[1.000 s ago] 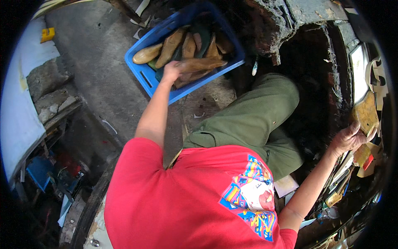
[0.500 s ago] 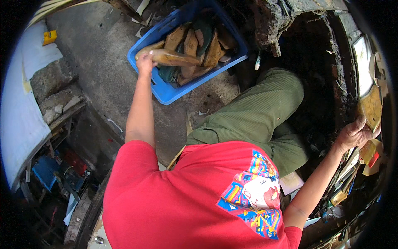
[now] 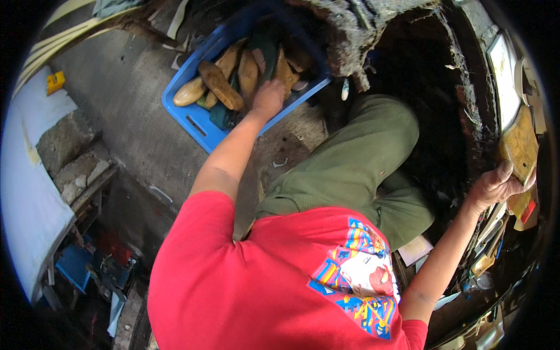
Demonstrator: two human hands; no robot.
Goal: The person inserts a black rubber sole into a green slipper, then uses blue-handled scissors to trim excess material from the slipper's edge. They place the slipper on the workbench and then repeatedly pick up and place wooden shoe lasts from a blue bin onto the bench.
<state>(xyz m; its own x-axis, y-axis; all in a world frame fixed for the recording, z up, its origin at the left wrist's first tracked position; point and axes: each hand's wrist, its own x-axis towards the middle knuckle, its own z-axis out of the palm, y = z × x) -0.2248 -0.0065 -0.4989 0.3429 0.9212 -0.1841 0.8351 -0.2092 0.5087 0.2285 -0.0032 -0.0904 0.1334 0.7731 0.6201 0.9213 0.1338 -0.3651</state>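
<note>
Far left: a small yellow block [image 3: 55, 81] sits on the grey concrete floor [image 3: 125, 111], well apart from both hands; pale rubble and a blue box lie lower in shadow.
Blue crate [image 3: 195, 116]: on the floor up and left of the knee, tilted in view, long side running lower-left to upper-right; its far corner is hidden under a dark crusted overhang [image 3: 356, 35].
Crate contents: wooden shoe lasts [image 3: 219, 84], tan and brown with one dark green, packed side by side; most long axes run roughly across the crate, toe ends toward its left rim.
Left hand [image 3: 268, 98]: inside the crate, down among the lasts at its right half, arm fully stretched. Fingers curl downward onto the pile; whether they are closed on one last cannot be told, the fingertips being hidden.
Key relation: the lasts lie directly under and to the left of the left hand; this hand is much the nearer, the other being well apart across the body.
Middle: green trouser leg [image 3: 356, 163], knee bent, just right of the crate.
Right hand [image 3: 496, 186]: at the far right edge, fingers clasped round the lower end of a flat yellowish worn piece [image 3: 519, 146], its long axis near upright.
Clutter: assorted tools and scraps below the right hand, too dim to name.
</note>
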